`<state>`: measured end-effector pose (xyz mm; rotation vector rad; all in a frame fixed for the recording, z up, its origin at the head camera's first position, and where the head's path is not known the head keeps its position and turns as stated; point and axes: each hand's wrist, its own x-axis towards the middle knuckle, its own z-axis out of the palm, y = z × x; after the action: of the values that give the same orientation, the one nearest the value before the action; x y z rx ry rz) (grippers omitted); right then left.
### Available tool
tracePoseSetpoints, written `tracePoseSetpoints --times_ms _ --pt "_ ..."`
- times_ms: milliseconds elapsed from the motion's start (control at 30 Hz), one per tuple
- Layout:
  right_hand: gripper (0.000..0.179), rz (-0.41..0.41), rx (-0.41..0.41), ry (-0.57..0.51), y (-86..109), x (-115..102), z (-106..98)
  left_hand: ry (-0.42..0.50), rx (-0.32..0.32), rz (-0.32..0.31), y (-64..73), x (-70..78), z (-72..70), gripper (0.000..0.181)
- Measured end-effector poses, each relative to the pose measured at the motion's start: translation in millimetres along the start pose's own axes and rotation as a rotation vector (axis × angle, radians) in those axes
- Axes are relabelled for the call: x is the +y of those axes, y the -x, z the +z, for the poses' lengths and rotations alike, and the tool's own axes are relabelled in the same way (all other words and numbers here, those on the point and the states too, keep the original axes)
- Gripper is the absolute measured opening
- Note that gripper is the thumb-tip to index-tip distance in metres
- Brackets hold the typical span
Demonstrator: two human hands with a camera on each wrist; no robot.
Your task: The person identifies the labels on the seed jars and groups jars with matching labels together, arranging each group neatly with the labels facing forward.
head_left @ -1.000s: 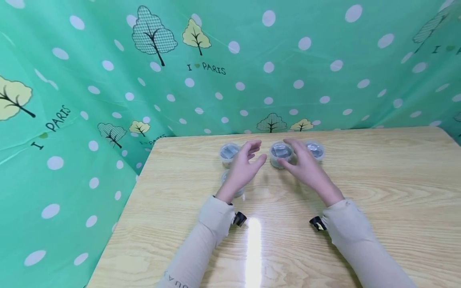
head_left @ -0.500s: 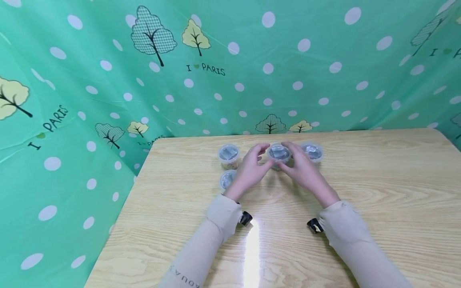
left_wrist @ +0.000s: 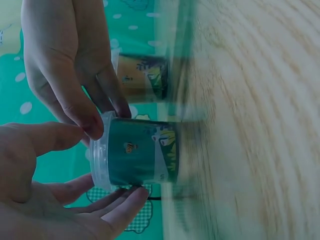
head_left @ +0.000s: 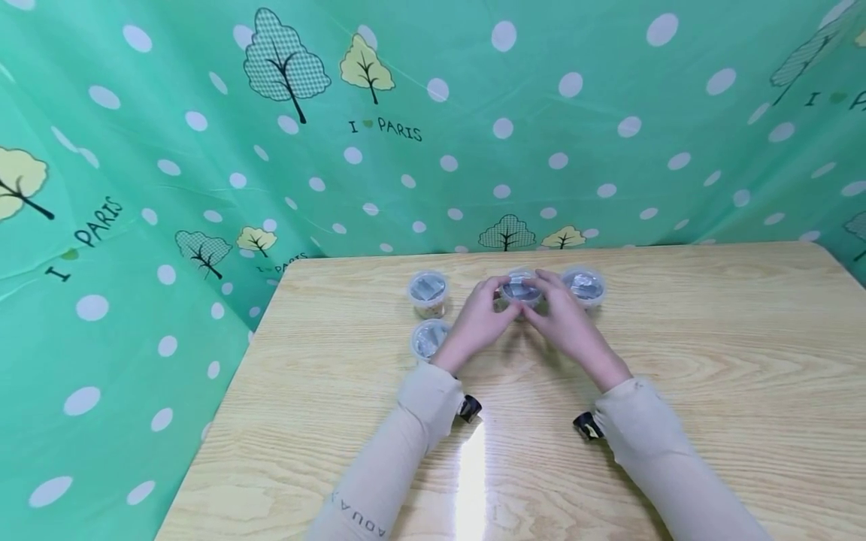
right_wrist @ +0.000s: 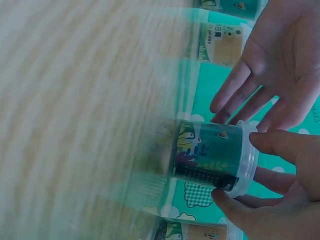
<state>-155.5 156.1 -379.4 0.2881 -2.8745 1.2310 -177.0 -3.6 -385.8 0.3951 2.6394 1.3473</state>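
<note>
Both hands close around a small lidded plastic tub (head_left: 519, 288) at the back middle of the wooden table. Its printed green side, with a bee and plants, shows in the left wrist view, where the tub (left_wrist: 142, 152) appears sideways under a clear lid (left_wrist: 101, 152). My left hand (head_left: 482, 315) curls round the tub's left side, thumb at the lid's front. From the other side my right hand (head_left: 563, 319) holds it, fingers bent over the lid's edge. In the head view the two thumbs meet at the near rim. A folded silvery-grey packet shows beneath the lid.
A similar tub (head_left: 585, 285) stands just right of the right hand. Two more, a back tub (head_left: 428, 291) and a nearer tub (head_left: 428, 340), stand to the left, the nearer one partly behind the left forearm. A green dotted curtain (head_left: 460, 135) hangs behind the table (head_left: 710, 376).
My left hand has moved right, away from the left tubs, to the middle tub. My right hand's fingers have closed in over its lid. Both thumbs have come together.
</note>
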Motion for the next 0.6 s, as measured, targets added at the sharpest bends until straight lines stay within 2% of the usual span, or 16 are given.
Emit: tracePoseSetpoints --times_ms 300,600 --pt "0.051 0.008 0.002 0.013 0.1 1.6 1.8 -0.018 -0.006 0.014 1.6 -1.2 3.7 0.057" --pt "0.05 -0.014 0.025 0.016 -0.1 3.3 3.7 -0.034 0.004 -0.004 2.1 0.2 5.5 0.058"
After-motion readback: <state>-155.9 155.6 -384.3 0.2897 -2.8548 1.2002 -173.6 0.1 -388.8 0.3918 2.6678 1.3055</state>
